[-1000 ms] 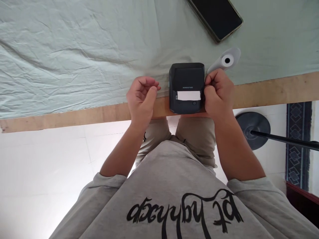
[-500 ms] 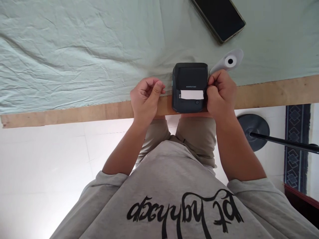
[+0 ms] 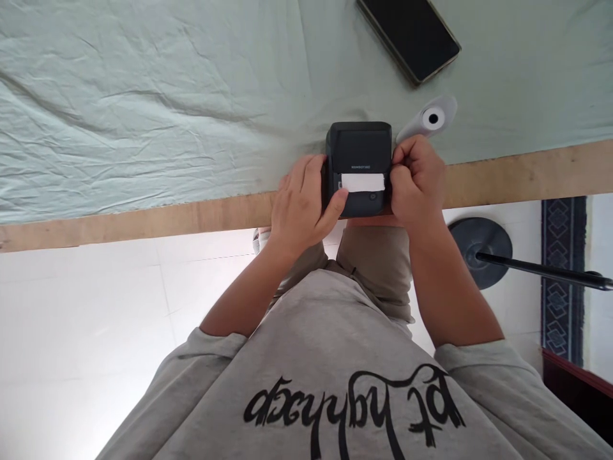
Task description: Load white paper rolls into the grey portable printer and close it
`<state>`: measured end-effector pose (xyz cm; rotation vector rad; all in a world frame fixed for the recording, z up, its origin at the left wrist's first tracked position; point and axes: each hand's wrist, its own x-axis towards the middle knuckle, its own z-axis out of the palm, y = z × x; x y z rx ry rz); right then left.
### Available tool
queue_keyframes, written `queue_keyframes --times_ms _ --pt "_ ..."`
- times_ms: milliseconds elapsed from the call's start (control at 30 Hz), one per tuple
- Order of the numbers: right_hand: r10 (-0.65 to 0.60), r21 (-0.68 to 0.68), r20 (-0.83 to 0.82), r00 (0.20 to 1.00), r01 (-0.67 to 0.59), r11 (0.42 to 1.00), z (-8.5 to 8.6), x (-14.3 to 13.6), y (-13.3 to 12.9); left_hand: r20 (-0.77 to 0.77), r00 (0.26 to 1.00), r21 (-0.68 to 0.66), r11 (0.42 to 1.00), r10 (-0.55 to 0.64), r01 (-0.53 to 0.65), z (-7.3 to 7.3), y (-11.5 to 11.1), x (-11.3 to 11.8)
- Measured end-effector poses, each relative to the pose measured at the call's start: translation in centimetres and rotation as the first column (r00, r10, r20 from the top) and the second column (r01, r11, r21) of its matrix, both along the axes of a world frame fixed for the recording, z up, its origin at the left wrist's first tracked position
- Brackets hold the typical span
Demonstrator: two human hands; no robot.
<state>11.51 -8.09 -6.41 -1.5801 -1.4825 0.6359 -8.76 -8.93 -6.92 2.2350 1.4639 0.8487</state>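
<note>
A small black label printer (image 3: 360, 148) lies at the table's front edge, with a strip of white paper (image 3: 364, 183) coming out of its slot. My left hand (image 3: 301, 203) grips the printer's left side, its fingers along that side and its thumb on the top beside the paper strip. My right hand (image 3: 417, 177) is closed against the printer's right side, thumb and forefinger pinched together; whatever lies between them is hidden. Just beyond the right hand is a white paper roll (image 3: 433, 119) with a dark core hole and a loose outer end.
A dark smartphone (image 3: 412, 38) lies farther back on the pale green cloth (image 3: 191, 96). Bare wood (image 3: 201, 217) runs along the table's front edge. On the floor at right stands a round black base (image 3: 479, 243) with a pole, near a patterned dark strip (image 3: 562, 275).
My left hand has moved right, opened from its pinch and taken hold of the printer's left side. The right hand keeps its place at the printer's right side.
</note>
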Motion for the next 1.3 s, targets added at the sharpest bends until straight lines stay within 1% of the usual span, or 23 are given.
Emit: queue_keyframes --times_ms 133,267,367,500,567,733,833,967,1067,1233,1300 --pt "0.008 -0.015 -0.001 1.0 -0.008 1.0 0.1 0.0 0.0 -0.084 0.996 -0.016 1.0 -0.02 0.019 -0.1 -0.5 0.1" --pt "-0.06 -0.039 0.061 0.996 0.062 0.997 0.3 -0.2 0.5 -0.149 0.988 -0.058 0.998 -0.036 0.028 -0.1 -0.6 0.2" --pt "-0.099 -0.071 0.116 0.988 0.108 0.992 0.4 -0.3 1.1 -0.165 0.986 -0.071 0.997 -0.038 0.026 -0.2 -0.4 0.1" --pt "-0.119 -0.14 0.148 0.982 0.14 0.98 0.3 -0.3 1.5 -0.154 0.985 -0.095 0.993 -0.077 0.063 -0.5 -0.1 -0.4" --pt "-0.126 -0.154 0.154 0.98 0.15 0.977 0.1 -0.3 1.5 -0.149 0.985 -0.102 0.992 -0.089 0.074 -0.6 0.0 -0.5" --pt "-0.122 -0.109 0.146 0.982 0.138 0.984 0.1 -0.3 1.2 -0.14 0.986 -0.098 0.992 -0.088 0.074 -0.6 0.0 -0.6" --pt "-0.122 -0.113 0.14 0.983 0.139 0.984 0.2 -0.4 1.2 -0.134 0.988 -0.074 0.995 -0.079 0.07 -0.8 0.0 -0.6" --pt "-0.117 -0.172 0.145 0.982 0.142 0.975 0.4 -0.3 1.3 -0.103 0.992 -0.046 0.996 -0.076 0.071 -1.2 0.1 -0.7" --pt "-0.075 -0.215 0.128 0.989 0.102 0.971 0.6 -0.3 1.4 -0.08 0.995 -0.04 0.997 -0.065 0.062 -1.4 0.1 -0.7" --pt "-0.073 -0.145 0.115 0.991 0.09 0.985 0.8 -0.5 1.4 -0.067 0.995 -0.066 0.996 -0.069 0.065 -1.5 0.4 -0.8" --pt "-0.078 -0.149 0.111 0.991 0.094 0.984 0.8 -0.6 1.3 -0.068 0.995 -0.074 0.995 -0.079 0.074 -1.4 0.4 -0.9"
